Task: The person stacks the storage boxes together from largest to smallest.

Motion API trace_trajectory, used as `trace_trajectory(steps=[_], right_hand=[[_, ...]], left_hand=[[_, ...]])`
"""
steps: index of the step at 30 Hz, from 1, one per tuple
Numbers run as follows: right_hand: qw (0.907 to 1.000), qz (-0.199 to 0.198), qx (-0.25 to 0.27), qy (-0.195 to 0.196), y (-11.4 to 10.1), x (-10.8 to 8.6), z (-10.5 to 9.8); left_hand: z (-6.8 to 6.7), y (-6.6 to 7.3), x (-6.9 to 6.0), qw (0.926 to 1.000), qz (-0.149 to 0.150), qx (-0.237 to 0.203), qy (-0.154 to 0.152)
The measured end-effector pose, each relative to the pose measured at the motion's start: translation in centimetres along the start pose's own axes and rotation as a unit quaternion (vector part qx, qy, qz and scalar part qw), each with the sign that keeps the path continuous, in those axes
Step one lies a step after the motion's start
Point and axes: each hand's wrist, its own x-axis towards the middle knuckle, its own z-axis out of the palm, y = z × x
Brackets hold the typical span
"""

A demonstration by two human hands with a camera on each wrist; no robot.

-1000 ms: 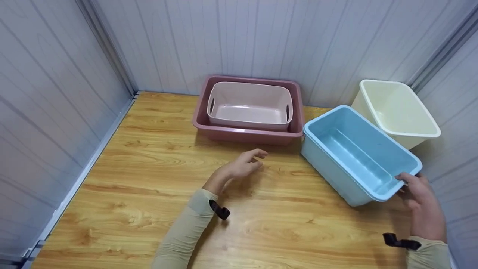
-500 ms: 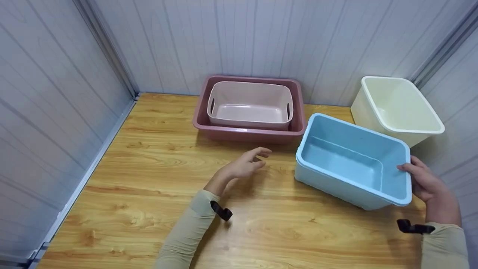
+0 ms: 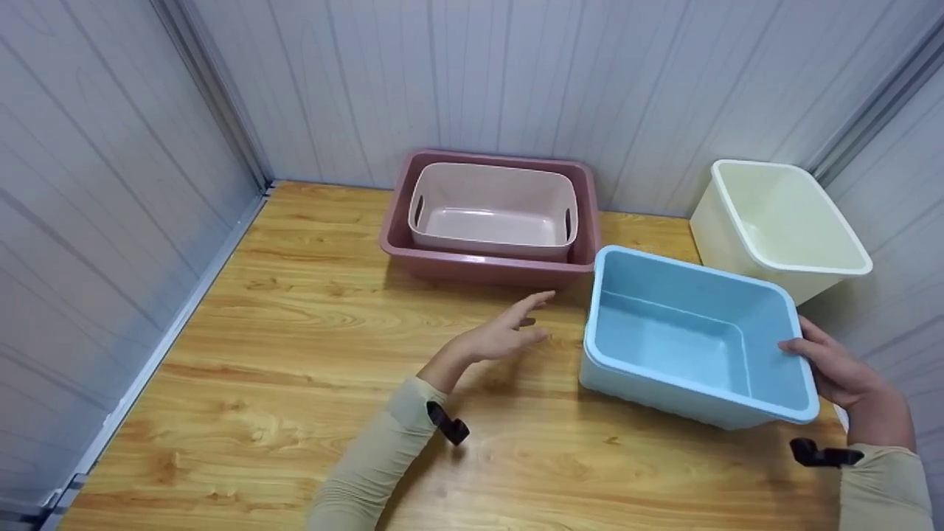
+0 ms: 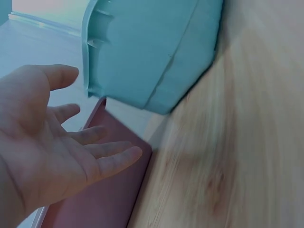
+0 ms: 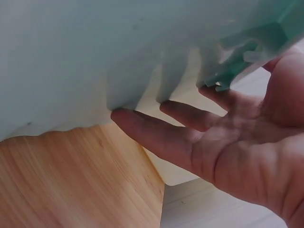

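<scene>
My right hand (image 3: 848, 372) grips the right end of a blue bin (image 3: 686, 339), thumb over the rim and fingers along the outside. In the right wrist view, fingertips of that hand (image 5: 223, 137) touch the bin's outer wall (image 5: 71, 66). My left hand (image 3: 501, 335) is held above the table with fingers spread, a short way left of the blue bin and touching nothing. The left wrist view shows the open palm (image 4: 61, 142) beside the blue bin's end wall (image 4: 142, 52).
A dark pink bin (image 3: 487, 268) stands at the back wall with a light pink bin (image 3: 494, 181) inside it. A cream bin (image 3: 737, 240) stands in the back right corner. The wooden table (image 3: 295, 398) has panelled walls on three sides.
The blue bin has turned, its right end swinging away from me, and moved slightly left and nearer to me in my right hand's grip. My left hand has moved a little right, its fingers spreading.
</scene>
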Motion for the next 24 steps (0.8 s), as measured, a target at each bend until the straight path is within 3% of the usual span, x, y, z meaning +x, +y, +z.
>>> trace_trajectory(steps=[6, 12, 18, 21, 24], right_hand=[[0.9991, -0.031, -0.010, -0.028, 0.2, 0.5, 1.1], [0.9963, -0.052, -0.049, -0.048, 0.7, 0.5, 2.6], [0.9975, -0.020, -0.062, -0.029, 1.1, 0.4, 2.7], [0.9987, 0.001, -0.046, -0.024, 1.3, 0.5, 2.9], [0.9990, 0.000, -0.032, -0.029, 1.5, 0.5, 3.3]], left_hand=[[2.2, 0.6, 0.8, 0.9987, -0.003, -0.051, 0.004], [3.8, 0.6, 1.7, 0.9919, -0.011, -0.116, 0.050], [5.2, 1.0, 3.2, 0.9741, -0.031, -0.194, 0.112], [6.0, 0.9, 3.8, 0.9634, -0.007, -0.233, 0.132], [6.3, 0.9, 3.9, 0.9579, 0.009, -0.246, 0.148]])
